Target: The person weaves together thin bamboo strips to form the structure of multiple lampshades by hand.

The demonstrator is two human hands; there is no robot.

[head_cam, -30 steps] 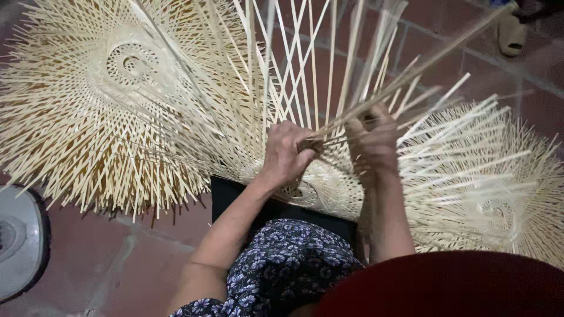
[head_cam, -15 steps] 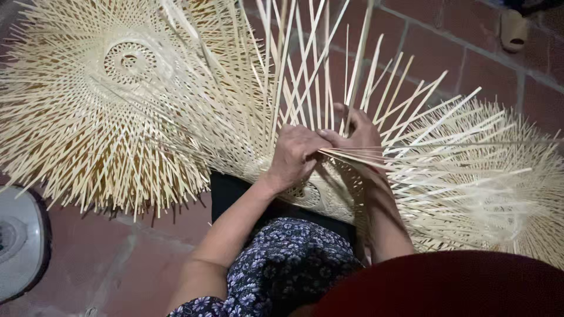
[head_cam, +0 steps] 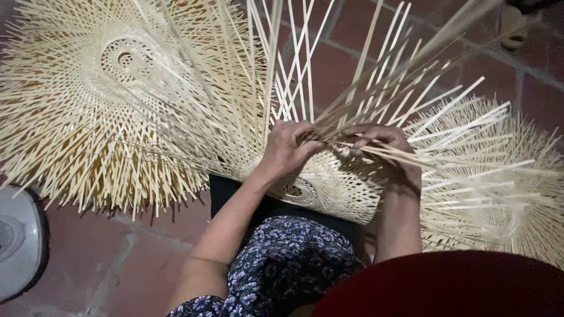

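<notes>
A half-woven piece of pale bamboo strips (head_cam: 329, 188) lies in front of me, its loose strips fanning upward and to the right. My left hand (head_cam: 291, 147) is closed around a few upright strips at the woven edge. My right hand (head_cam: 382, 144) pinches other strips just beside it, fingers bent over them. Both hands nearly touch above the weave's oval centre (head_cam: 296, 191).
A stack of finished woven bamboo discs (head_cam: 117, 105) spreads at the left, another pile (head_cam: 499, 188) at the right. A white fan base (head_cam: 14, 240) sits at the lower left on the red tile floor (head_cam: 106, 258). A sandal (head_cam: 511, 26) lies at top right.
The long strip held high at the right has come down. Both hands have shifted slightly right and lower along the weave, gathering different strips.
</notes>
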